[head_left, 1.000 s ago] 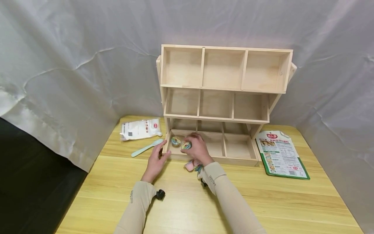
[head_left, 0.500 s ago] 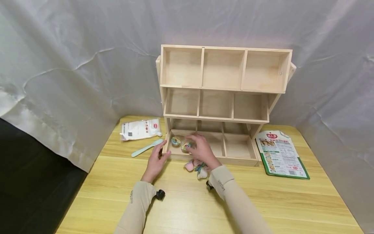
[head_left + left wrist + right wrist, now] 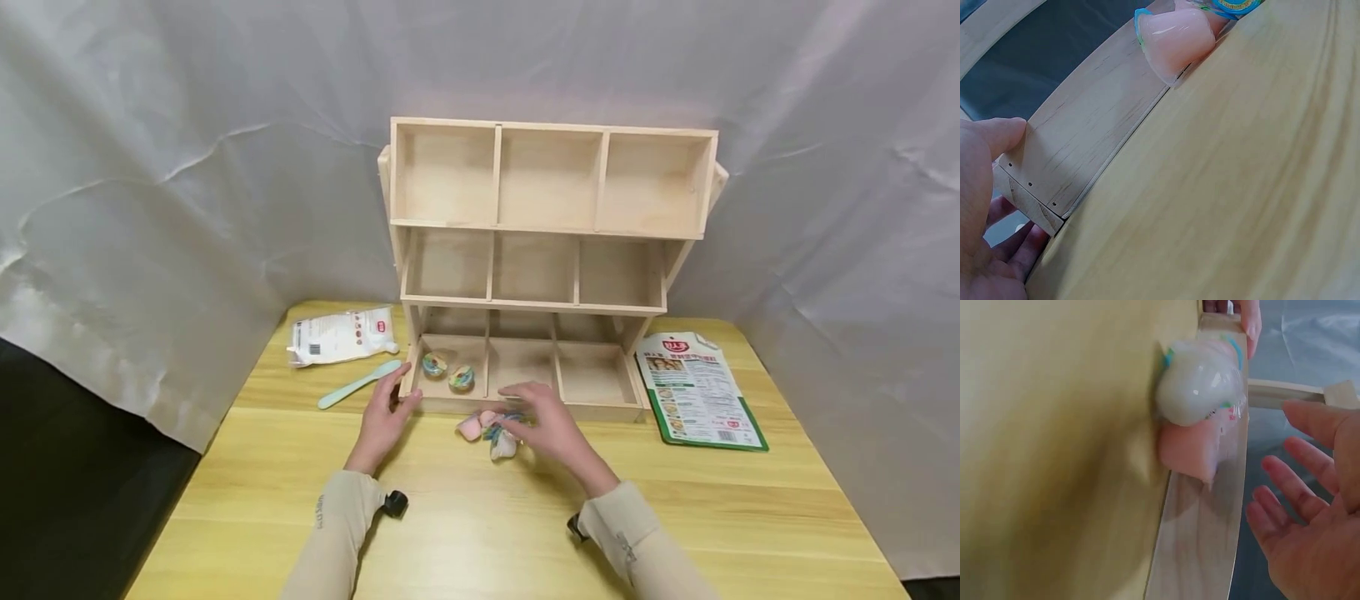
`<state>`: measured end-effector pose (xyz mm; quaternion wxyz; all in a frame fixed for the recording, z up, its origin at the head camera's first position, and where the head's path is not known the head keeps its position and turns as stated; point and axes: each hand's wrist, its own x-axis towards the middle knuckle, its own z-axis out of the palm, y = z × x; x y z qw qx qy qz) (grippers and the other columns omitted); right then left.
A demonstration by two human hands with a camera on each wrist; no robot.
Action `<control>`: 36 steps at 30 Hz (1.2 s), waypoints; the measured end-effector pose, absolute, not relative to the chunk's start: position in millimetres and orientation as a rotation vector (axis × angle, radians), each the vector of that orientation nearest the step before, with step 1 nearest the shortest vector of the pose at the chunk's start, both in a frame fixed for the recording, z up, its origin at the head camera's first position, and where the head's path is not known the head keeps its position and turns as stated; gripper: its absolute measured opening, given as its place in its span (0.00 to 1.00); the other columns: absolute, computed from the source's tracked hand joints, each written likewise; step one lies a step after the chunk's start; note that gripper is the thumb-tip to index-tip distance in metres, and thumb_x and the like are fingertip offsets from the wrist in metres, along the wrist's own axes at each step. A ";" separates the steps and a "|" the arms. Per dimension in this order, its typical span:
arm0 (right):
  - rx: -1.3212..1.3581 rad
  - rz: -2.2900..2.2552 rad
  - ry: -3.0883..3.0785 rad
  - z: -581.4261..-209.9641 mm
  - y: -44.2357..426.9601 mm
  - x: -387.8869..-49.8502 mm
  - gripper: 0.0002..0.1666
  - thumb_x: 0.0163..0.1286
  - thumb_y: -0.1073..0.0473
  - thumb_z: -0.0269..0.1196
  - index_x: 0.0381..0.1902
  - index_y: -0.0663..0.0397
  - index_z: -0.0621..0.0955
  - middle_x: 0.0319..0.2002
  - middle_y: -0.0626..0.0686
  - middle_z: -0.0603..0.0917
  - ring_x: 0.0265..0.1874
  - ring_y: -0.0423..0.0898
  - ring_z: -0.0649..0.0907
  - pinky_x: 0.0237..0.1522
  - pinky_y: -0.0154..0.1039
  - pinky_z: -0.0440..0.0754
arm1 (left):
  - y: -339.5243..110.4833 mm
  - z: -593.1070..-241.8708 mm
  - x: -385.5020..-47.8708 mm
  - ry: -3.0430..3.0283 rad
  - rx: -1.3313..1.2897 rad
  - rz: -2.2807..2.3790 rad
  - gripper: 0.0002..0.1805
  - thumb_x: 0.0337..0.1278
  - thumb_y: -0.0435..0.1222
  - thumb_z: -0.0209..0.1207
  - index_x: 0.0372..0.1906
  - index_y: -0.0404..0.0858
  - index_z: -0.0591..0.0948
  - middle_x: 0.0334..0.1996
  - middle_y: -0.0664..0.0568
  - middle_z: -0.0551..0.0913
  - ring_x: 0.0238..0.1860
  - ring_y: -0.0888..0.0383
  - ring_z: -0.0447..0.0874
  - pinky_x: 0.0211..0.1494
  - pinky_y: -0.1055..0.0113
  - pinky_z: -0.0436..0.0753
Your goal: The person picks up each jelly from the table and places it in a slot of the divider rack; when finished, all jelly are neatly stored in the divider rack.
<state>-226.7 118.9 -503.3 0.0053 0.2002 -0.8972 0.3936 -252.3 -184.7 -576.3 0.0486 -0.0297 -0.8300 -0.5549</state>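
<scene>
My left hand (image 3: pixel 379 425) grips the front left corner of the wooden shelf rack (image 3: pixel 525 408); in the left wrist view its thumb (image 3: pixel 1007 132) lies on the front board and its fingers are round the side. The right hand (image 3: pixel 553 423) is just right of a small pile of jelly cups, fingers spread and holding nothing. In that pile are a pink jelly cup (image 3: pixel 470 428) and a white one (image 3: pixel 504 446), both against the rack's front board. Two jelly cups with colourful lids, one at the left (image 3: pixel 433 365) and another (image 3: pixel 461 379), stand in the bottom left compartment.
A white packet (image 3: pixel 341 337) and a pale green spatula (image 3: pixel 358 385) lie left of the rack. To its right is a green and white pouch (image 3: pixel 701 390). Two upper tiers with compartments overhang the bottom one. Grey curtain (image 3: pixel 300 167) surrounds the table (image 3: pixel 450 517).
My right hand has let go of a jelly cup in the bottom left compartment and moved right and nearer to the pile. The left hand keeps its hold. The head view has shifted slightly.
</scene>
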 end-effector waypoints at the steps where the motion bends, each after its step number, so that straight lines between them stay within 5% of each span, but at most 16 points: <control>1: 0.641 1.220 -2.823 -504.7 120.7 -221.1 0.26 0.65 0.60 0.74 0.62 0.50 0.84 0.61 0.53 0.84 0.63 0.56 0.79 0.66 0.60 0.78 | -185.0 -576.6 -252.0 -2.528 -0.091 -1.697 0.34 0.73 0.51 0.60 0.79 0.52 0.66 0.77 0.46 0.64 0.73 0.41 0.69 0.76 0.45 0.71; 19: 0.714 1.134 -2.861 -523.4 118.2 -201.1 0.30 0.58 0.62 0.78 0.60 0.51 0.85 0.63 0.55 0.83 0.62 0.58 0.81 0.66 0.62 0.77 | -185.4 -576.1 -251.6 -2.512 -0.098 -1.730 0.34 0.73 0.50 0.61 0.78 0.51 0.66 0.77 0.46 0.63 0.74 0.43 0.67 0.76 0.45 0.70; 29: 0.627 1.113 -2.932 -533.2 124.9 -201.9 0.29 0.62 0.61 0.76 0.61 0.52 0.84 0.63 0.58 0.81 0.62 0.61 0.81 0.65 0.63 0.77 | -186.0 -577.7 -252.1 -2.518 -0.101 -1.724 0.35 0.73 0.51 0.60 0.79 0.51 0.65 0.77 0.46 0.63 0.74 0.42 0.67 0.76 0.45 0.70; 36: 0.630 1.115 -2.915 -533.3 133.9 -203.4 0.32 0.57 0.67 0.77 0.61 0.58 0.83 0.63 0.60 0.82 0.60 0.60 0.82 0.63 0.58 0.81 | -186.1 -576.4 -251.3 -2.518 -0.099 -1.722 0.33 0.74 0.51 0.60 0.78 0.51 0.66 0.77 0.46 0.64 0.75 0.42 0.67 0.77 0.45 0.70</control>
